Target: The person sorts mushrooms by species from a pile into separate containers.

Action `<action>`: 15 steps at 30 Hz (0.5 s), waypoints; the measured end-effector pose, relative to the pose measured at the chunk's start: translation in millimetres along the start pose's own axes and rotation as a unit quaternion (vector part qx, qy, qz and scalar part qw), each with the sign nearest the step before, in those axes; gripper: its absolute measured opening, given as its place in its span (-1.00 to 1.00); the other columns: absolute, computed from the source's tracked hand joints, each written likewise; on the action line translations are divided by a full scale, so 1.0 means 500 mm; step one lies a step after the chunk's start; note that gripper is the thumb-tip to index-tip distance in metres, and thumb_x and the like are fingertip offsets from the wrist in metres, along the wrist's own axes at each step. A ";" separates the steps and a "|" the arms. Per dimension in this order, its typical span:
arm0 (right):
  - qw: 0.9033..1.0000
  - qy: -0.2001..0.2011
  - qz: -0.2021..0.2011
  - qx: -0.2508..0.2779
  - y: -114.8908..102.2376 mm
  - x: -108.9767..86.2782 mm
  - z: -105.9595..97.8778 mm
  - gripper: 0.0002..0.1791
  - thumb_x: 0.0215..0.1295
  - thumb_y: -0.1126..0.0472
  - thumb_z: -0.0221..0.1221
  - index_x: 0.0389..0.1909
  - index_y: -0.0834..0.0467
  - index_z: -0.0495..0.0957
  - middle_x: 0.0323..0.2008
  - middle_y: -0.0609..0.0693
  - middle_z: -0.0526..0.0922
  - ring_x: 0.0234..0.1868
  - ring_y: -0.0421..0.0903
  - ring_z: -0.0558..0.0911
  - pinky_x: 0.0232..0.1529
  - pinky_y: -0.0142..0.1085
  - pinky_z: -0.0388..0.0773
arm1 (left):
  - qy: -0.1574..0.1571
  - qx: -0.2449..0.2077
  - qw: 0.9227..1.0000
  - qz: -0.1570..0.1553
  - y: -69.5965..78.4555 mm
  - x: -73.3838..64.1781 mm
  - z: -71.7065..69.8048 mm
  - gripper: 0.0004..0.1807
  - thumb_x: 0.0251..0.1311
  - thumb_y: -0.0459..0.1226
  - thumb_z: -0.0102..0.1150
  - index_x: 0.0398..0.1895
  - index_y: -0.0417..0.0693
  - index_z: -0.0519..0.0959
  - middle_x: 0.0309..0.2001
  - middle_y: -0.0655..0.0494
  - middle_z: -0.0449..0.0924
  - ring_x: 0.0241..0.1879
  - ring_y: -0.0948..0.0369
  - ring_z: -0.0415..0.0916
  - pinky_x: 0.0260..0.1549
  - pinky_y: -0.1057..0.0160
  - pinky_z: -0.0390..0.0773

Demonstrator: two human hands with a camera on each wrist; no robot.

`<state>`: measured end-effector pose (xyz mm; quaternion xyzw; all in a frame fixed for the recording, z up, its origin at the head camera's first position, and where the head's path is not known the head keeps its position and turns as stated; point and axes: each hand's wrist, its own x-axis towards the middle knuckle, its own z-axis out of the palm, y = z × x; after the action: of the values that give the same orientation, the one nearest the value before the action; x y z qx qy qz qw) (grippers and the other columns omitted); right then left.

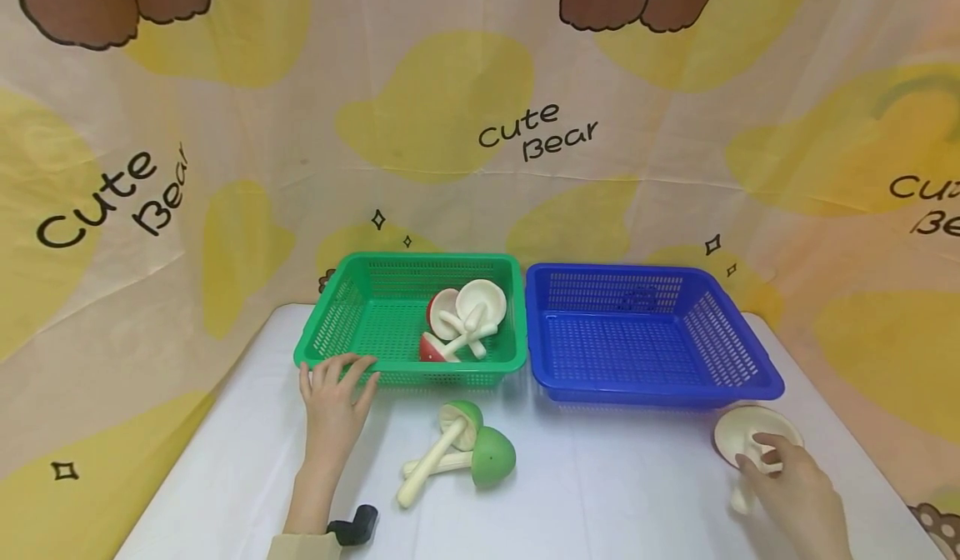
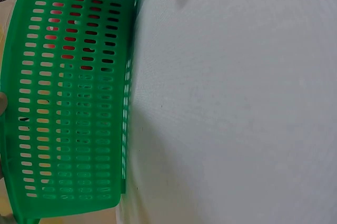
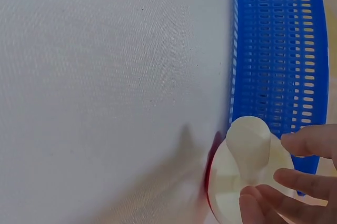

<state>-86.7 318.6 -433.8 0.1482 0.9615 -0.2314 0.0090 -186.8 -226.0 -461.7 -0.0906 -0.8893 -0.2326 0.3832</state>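
Note:
My left hand [image 1: 333, 410] rests with its fingertips at the near left rim of the green basket [image 1: 408, 367]. Inside that basket, several toy mushrooms with red caps and white undersides [image 1: 481, 300] lie together at the right. At the far right, my right hand [image 1: 798, 489] is around the pale stem of another toy mushroom [image 1: 738, 437], its fingers spread. In the right wrist view this mushroom's stem [image 3: 248, 142] points toward the camera, and a red edge shows on its cap; a gap separates thumb and stem. Two green-capped toy mushrooms [image 1: 492, 457] lie crossed on the table between the hands.
A blue basket [image 1: 652, 392] stands right beside the green one, just behind the right-hand mushroom. A black object [image 1: 360, 525] is by my left wrist. A printed cloth [image 1: 450, 202] hangs behind the white table [image 1: 600, 493].

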 end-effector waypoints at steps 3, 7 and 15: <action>1.000 -0.007 0.009 -0.002 0.004 0.002 0.000 -0.35 0.31 -0.05 0.11 0.19 0.37 0.31 -0.10 0.39 0.55 -0.18 0.23 0.62 -0.42 -0.13 0.47 | 0.001 -0.001 1.000 0.000 0.000 0.000 0.001 -0.72 -0.03 -0.32 0.43 -0.18 -0.09 0.66 -0.13 -0.15 0.59 -0.02 -0.15 0.38 0.22 -0.52 -0.04; 1.000 -0.017 0.009 0.000 0.010 0.000 0.004 -0.37 0.31 -0.02 0.11 0.20 0.37 0.30 -0.07 0.43 0.53 -0.13 0.33 0.59 -0.36 0.01 0.48 | 0.002 -0.003 1.000 0.001 0.001 0.000 0.001 -0.72 -0.03 -0.32 0.43 -0.18 -0.08 0.67 -0.13 -0.15 0.59 -0.02 -0.15 0.39 0.22 -0.52 -0.03; 0.999 -0.045 0.017 0.016 0.018 0.004 0.014 -0.36 0.26 0.10 0.14 0.24 0.37 0.22 0.03 0.49 0.46 -0.04 0.37 0.56 -0.27 0.10 0.46 | 0.001 -0.003 1.000 -0.001 0.003 0.001 0.000 -0.71 -0.05 -0.34 0.44 -0.18 -0.09 0.67 -0.13 -0.15 0.59 -0.03 -0.15 0.39 0.22 -0.52 -0.03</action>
<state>-86.2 323.8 -444.0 0.1543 0.9535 -0.2534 0.0536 -186.7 -224.7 -460.8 -0.0908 -0.8881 -0.2361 0.3837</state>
